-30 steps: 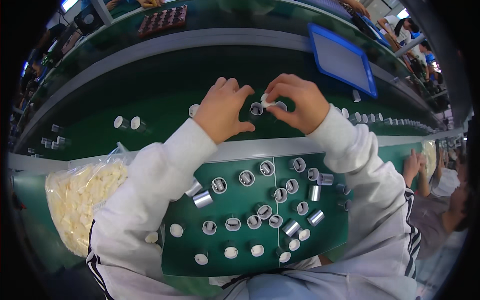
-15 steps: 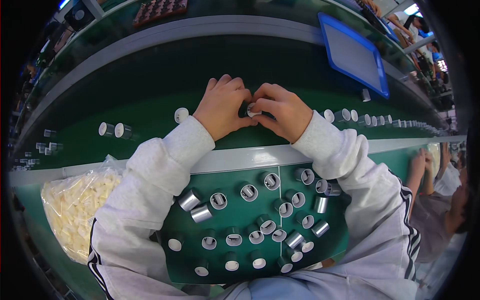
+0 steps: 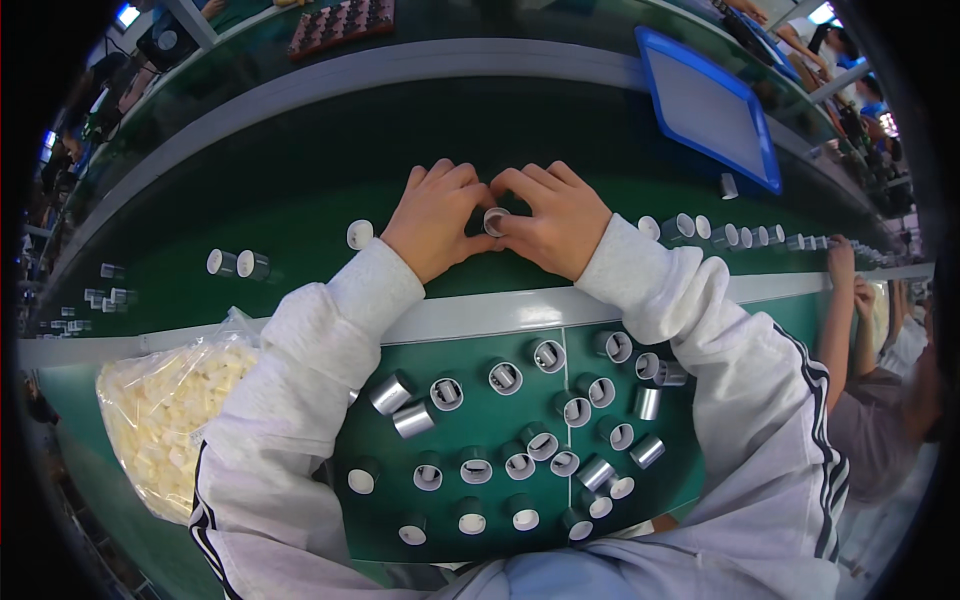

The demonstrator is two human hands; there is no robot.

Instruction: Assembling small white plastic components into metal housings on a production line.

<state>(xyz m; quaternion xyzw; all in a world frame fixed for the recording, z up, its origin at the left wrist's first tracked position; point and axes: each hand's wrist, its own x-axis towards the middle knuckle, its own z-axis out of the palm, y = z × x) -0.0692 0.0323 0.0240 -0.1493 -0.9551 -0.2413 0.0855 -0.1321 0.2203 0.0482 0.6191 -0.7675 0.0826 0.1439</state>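
Between my two hands is a small silvery metal cylinder with a round, pale end facing up. My right hand pinches its right side between thumb and fingertips. From the other side my left hand curls around it, thumb and fingertips closed in at the cylinder. Parts of the cylinder are hidden by my fingers. Just left of my left wrist stands a white-topped cylinder. To the right of my right wrist, a line of similar cylinders runs off along the green belt.
Several open metal cylinders stand or lie on the green table before me. A clear bag of pale pieces lies left. Behind the belt leans a blue-rimmed tray. At right, another person's arm reaches to the belt.
My right fingers have shifted to the cylinder's side, baring more of its round end. The whole view has moved slightly. At right, the other person's arm now reaches up to the belt.
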